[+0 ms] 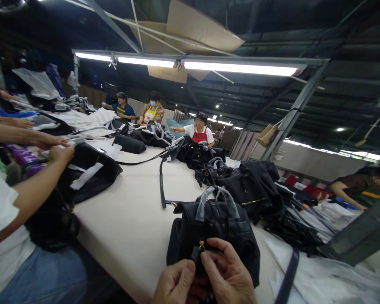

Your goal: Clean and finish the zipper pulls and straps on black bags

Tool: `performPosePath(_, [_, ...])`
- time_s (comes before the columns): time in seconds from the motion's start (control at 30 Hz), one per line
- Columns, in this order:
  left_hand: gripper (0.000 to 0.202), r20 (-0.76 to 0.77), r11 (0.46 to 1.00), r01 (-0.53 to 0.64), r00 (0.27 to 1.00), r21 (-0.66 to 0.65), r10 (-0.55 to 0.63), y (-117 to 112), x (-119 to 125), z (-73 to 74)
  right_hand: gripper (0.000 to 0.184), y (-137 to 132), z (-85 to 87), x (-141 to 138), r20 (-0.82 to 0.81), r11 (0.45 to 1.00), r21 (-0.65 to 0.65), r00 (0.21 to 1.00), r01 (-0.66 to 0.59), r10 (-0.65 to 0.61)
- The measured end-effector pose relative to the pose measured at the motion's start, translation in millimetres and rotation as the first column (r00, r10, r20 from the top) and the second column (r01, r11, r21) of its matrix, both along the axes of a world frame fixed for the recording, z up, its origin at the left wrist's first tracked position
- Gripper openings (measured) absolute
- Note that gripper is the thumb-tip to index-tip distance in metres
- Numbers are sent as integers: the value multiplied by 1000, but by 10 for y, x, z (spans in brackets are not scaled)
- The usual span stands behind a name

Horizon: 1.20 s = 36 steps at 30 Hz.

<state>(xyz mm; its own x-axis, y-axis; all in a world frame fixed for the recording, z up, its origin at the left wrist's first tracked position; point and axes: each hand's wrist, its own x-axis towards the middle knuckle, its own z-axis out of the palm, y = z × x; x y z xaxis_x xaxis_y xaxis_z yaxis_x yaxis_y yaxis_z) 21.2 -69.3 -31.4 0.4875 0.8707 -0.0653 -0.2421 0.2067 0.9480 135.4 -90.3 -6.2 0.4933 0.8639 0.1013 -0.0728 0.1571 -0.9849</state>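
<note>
A black handbag [217,215] stands upright on the pale table right before me, its two top handles [231,204] wrapped in clear plastic. At its front hangs a small gold clasp [202,244]. My right hand [229,270] is closed there, thumb and forefinger pinching at the clasp's lower end. Just to the left, my left hand [177,280] is closed with its thumb pressed on a short black strap end [195,253]. Below the clasp, the lower fingers and part of the bag front are hidden by my hands.
At the left, a co-worker's hands [58,150] hold another black bag [93,169]. Black bags [247,185] are heaped along the right side, with a long black strap [162,181] on the tabletop [129,223]. Plastic sheets [329,274] lie at lower right, near a metal post [351,219].
</note>
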Motion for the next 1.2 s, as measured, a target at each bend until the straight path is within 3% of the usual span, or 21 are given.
performPosePath(0.13, [62,-28,994,-84,996,73,86,61,-43,32,49,3,-2,52,-145,998,-1,988,-55,54])
performPosePath(0.27, [56,-65,970,-160,983,181,174,52,-130,50,47,0,20,167,-228,979,-53,957,-197,181])
performPosePath(0.43, [55,-121,916,-133,974,378,191,10,-137,188,45,-37,98,225,-265,950,-106,929,-293,257])
performPosePath(0.53, [57,-164,880,-110,964,463,207,-13,-123,243,47,-75,170,175,-313,961,-78,921,-266,230])
performPosePath(0.67, [54,-177,828,-164,937,536,301,-41,-172,278,48,-111,253,143,-317,963,-83,923,-256,218])
performPosePath(0.73, [49,-210,847,-149,933,510,291,-46,-194,291,49,-114,263,156,-308,952,-100,919,-289,246])
performPosePath(0.83, [48,-211,920,3,974,391,86,-36,-163,295,48,-104,221,172,-293,955,-95,925,-281,243])
performPosePath(0.9, [48,-171,961,43,985,274,5,-20,-105,282,46,-89,162,176,-282,961,-71,929,-269,240])
performPosePath(1.0, [40,-174,980,-35,982,197,70,-1,-26,255,47,-63,81,184,-254,960,-56,934,-273,251])
performPosePath(1.07, [34,-241,937,-95,953,336,183,-9,-13,243,46,-54,71,190,-249,963,-52,937,-265,244])
performPosePath(1.13, [27,-277,851,-160,901,500,333,-36,-30,240,45,-57,108,190,-270,961,-61,932,-269,244])
performPosePath(1.2, [25,-253,780,-230,860,582,442,-66,-57,243,46,-69,171,183,-308,961,-71,922,-268,234])
